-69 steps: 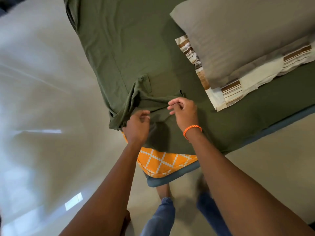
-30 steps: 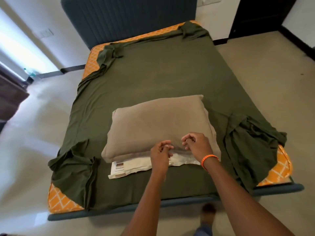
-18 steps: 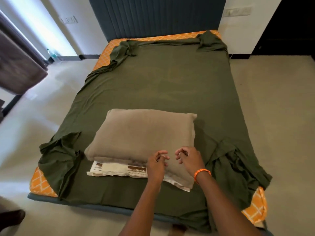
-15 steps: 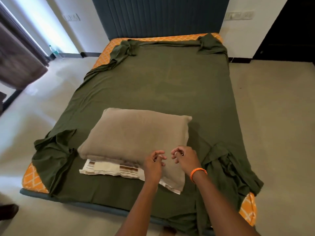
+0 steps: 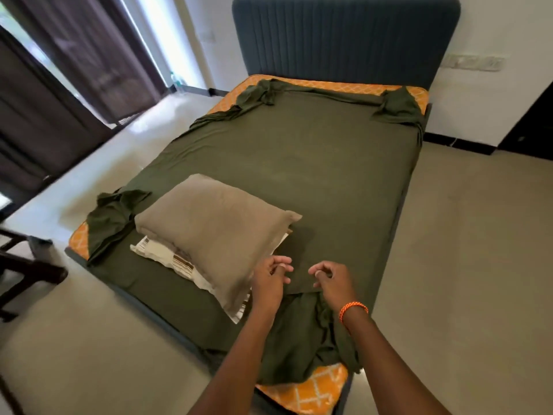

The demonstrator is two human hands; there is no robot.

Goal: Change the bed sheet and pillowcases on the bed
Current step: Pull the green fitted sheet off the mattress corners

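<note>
An olive green sheet [image 5: 299, 163] lies over the orange patterned mattress [image 5: 305, 390], with all its corners pulled loose and bunched on top. A beige pillow [image 5: 215, 229] rests on a folded white and brown striped cloth [image 5: 167, 257] near the foot of the bed. My left hand [image 5: 269, 280] hovers at the pillow's near corner, fingers loosely curled and holding nothing. My right hand [image 5: 332, 280], with an orange wristband, floats above the sheet beside it, also curled and empty.
A dark blue padded headboard [image 5: 344, 37] stands at the far end against a white wall. Brown curtains [image 5: 59, 85] hang at the left. Dark wooden furniture [image 5: 27, 271] stands on the floor at the left. Beige floor surrounds the bed.
I have moved from the bed's left foot corner across to its right foot corner. My hands let go of the sheet and now hover beside the pillow, further apart.
</note>
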